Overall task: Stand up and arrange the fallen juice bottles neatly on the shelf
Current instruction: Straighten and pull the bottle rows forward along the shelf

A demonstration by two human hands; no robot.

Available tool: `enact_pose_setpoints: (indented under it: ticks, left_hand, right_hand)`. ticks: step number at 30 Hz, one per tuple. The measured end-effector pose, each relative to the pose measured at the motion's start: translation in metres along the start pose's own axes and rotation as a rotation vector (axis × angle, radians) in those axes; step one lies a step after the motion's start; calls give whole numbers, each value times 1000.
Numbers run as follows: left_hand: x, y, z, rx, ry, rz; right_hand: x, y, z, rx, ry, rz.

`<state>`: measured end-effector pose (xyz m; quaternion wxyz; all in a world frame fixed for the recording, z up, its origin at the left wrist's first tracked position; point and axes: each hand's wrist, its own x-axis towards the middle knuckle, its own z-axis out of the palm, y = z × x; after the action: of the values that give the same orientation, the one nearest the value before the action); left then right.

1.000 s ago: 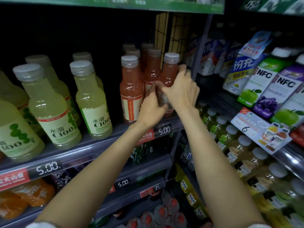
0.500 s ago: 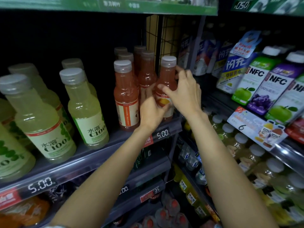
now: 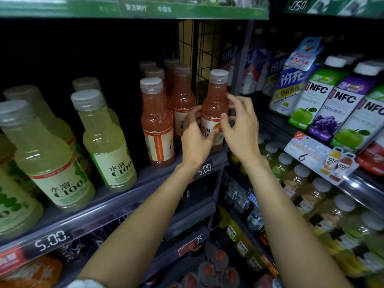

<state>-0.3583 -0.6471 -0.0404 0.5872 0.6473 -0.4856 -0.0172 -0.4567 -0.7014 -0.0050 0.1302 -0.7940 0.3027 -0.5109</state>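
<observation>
Left hand (image 3: 196, 140) grips upright pink bottle (image 3: 215, 109), right hand (image 3: 242, 126) beside

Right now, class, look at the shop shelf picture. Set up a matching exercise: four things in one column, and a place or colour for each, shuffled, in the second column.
Things:
1. pink juice bottle with grey cap
2. pale green juice bottle with white label
3. carton with purple grapes
4. black price tag reading 5.00

Matches:
A. on the shelf's front edge
B. between the two hands
C. far right, slanted shelf
D. left of the pink bottles

Pairs: 1-B, 2-D, 3-C, 4-A
</observation>
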Motion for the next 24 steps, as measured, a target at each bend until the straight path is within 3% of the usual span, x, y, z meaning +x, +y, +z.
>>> enact_pose_setpoints:
  ticks: [5,11,17,24]
  left_hand:
    - [-3,-2,-5,11,-1,-16]
    - [-14,-13,-34,372,-29,224]
    - [1,-14,-35,335,-4,73]
    - [15,-2,-19,324,18,8]
  right_hand:
    - [-5,-2,7,-128,34,85]
    - [-2,-2,14,-232,102,161]
    - [-9,5,14,-217,60,158]
    - [6,-4,14,-301,138,128]
